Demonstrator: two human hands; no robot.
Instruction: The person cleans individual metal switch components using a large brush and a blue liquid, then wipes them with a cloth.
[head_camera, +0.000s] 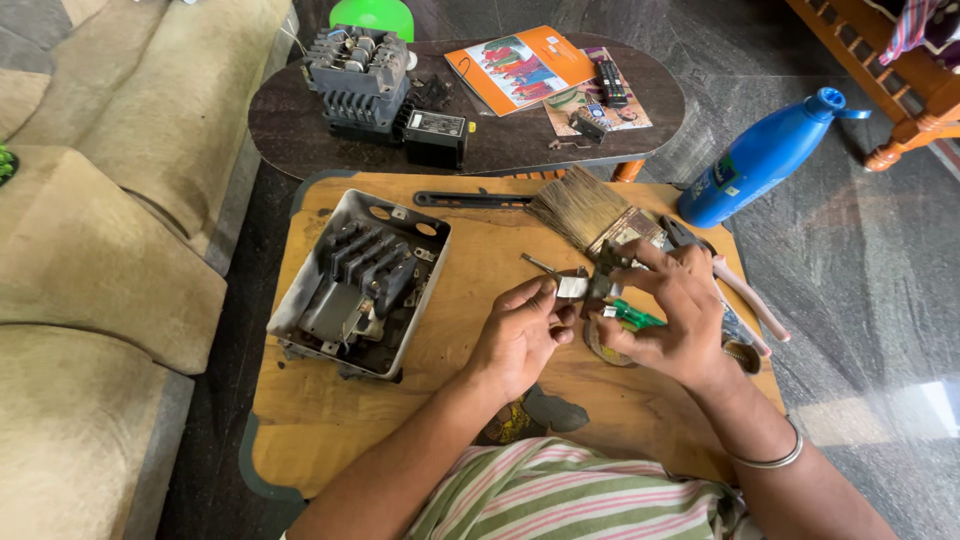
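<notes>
Left hand (520, 335): over the middle of the wooden surface (330, 420), fingers curled, thumb and forefinger pinching a small pale metal piece (572, 288). Right hand (672, 318): just right of it, fingers bent around a small dark part (603, 283), and a green-handled screwdriver (632, 317) held under the palm. The metal piece lies between the two hands, its long axis running left to right; its right end meets the dark part, so the piece sits on the right hand's left side, both hands about equally close. Thin metal strip (538, 263): juts out to the far left of the pair. Brush (585, 205): on the surface just beyond the hands, bristles pointing far-left. Pliers (735, 285): right of the right hand, pale handles angled near-right. Grey switch box (362, 282): open, on the left of the surface, well apart from the hands. Blue bottle (765, 158): lying on the floor, far right. Dark table (300, 135): beyond the surface, carrying a second grey switch unit (358, 75), a black box (435, 137), booklets (520, 68) and a remote (611, 83). Sofa (110, 200): along the left.
</notes>
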